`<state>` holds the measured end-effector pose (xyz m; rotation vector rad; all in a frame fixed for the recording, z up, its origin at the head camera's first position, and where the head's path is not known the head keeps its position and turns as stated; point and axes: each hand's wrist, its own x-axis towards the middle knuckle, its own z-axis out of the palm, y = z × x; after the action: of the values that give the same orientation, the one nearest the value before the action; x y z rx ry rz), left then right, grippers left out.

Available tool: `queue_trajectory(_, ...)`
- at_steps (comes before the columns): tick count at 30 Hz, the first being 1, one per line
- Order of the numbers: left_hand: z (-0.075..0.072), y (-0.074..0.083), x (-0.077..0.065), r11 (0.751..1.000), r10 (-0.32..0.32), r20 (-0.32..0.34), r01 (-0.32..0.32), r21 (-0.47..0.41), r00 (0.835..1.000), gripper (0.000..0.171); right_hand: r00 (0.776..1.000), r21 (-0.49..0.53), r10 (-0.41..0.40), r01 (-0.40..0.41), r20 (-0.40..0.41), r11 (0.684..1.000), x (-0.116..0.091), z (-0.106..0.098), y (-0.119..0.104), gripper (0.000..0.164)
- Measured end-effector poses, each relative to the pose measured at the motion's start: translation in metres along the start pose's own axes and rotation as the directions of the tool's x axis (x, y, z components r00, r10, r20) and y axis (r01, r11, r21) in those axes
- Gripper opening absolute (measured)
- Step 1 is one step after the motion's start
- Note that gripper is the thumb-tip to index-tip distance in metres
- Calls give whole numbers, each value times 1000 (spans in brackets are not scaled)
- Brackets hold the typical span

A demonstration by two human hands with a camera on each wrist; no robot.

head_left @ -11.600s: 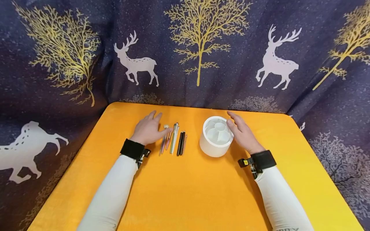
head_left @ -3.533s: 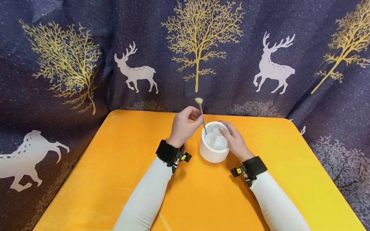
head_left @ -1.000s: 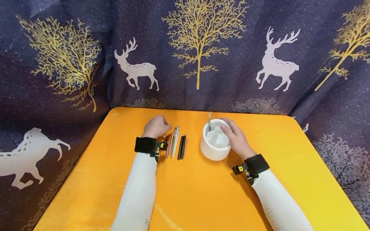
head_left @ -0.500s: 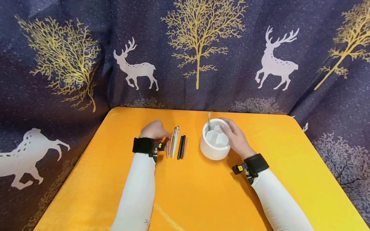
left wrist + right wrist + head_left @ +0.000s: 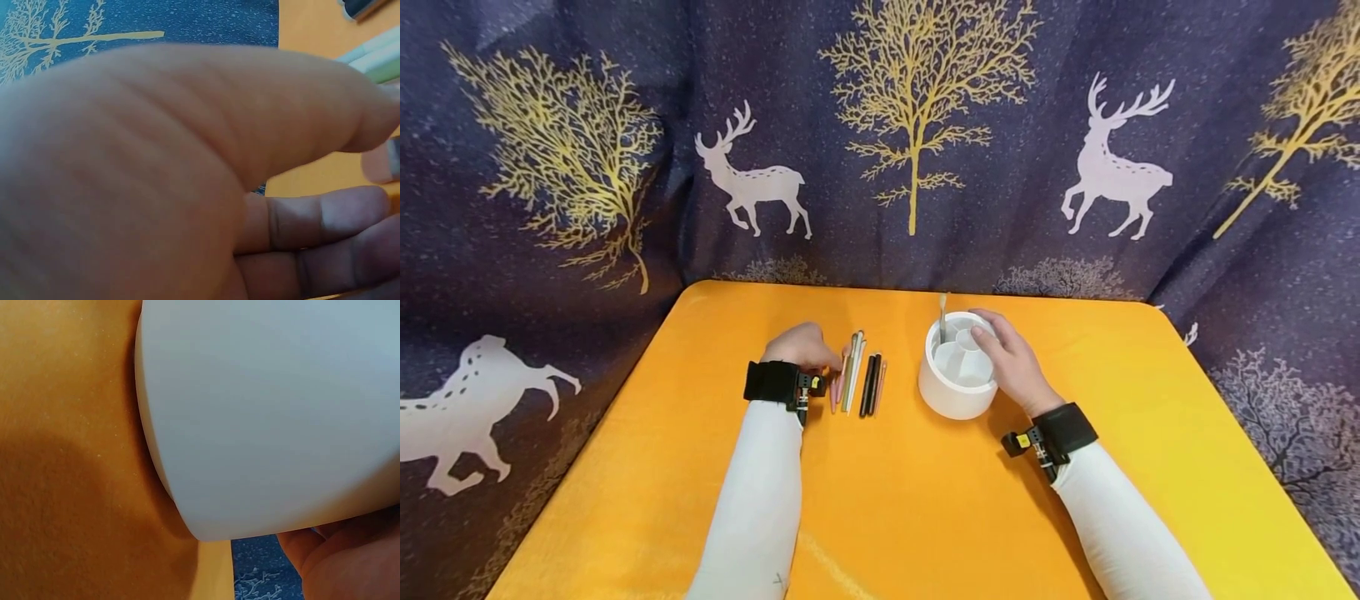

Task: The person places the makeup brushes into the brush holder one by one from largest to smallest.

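Note:
My left hand (image 5: 801,346) reaches down at the left end of a row of makeup brushes (image 5: 854,371), fingertips right at the pink-handled brush (image 5: 832,396). In the left wrist view the thumb (image 5: 312,103) stretches over curled fingers (image 5: 325,215); its tip runs to the frame edge, and I cannot tell whether it pinches a brush. My right hand (image 5: 1015,367) grips the rim of a white round brush holder (image 5: 953,398), thumb over the top and fingers round the far side. A fan brush (image 5: 943,317) stands upright in the holder's back left compartment.
Beside the pale-handled brushes lie two black sticks (image 5: 870,385) and a thin brownish brush (image 5: 881,387). An orange cloth (image 5: 910,500) covers the table. Behind it hangs a dark blue curtain (image 5: 850,250) with deer and trees.
The fan brush went from the table into the holder, carried by my left hand, which then returned to the row. Lately that hand has lowered slightly towards the brushes; the right keeps its grip.

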<state>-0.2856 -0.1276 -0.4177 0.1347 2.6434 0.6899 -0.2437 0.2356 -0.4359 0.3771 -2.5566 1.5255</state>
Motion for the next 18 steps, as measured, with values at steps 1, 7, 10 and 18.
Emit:
queue_trajectory(1, 1, 0, 0, 1000, -4, 1, 4, 0, 1000, 33, 1000, 3, 2, -2, -2, 1000, 0, 0, 0, 54)
queue_trajectory(7, 1, 0, -2, 1000, -8, -6, 8, 8, 1000, 31, 1000, -3, 7, -7, 3, 1000, 0, 1, -1, 55)
queue_trajectory(10, 1, 1, -3, 1000, -5, 0, 5, 19, 1000, 29, 1000, -4, 3, -3, -2, 1000, 0, 1, -1, 54)
queue_trajectory(18, 3, 2, -3, 999, 13, 17, -13, 44, 1000, 27, 1000, -3, -5, 5, -3, 1000, 0, 0, 0, 55)
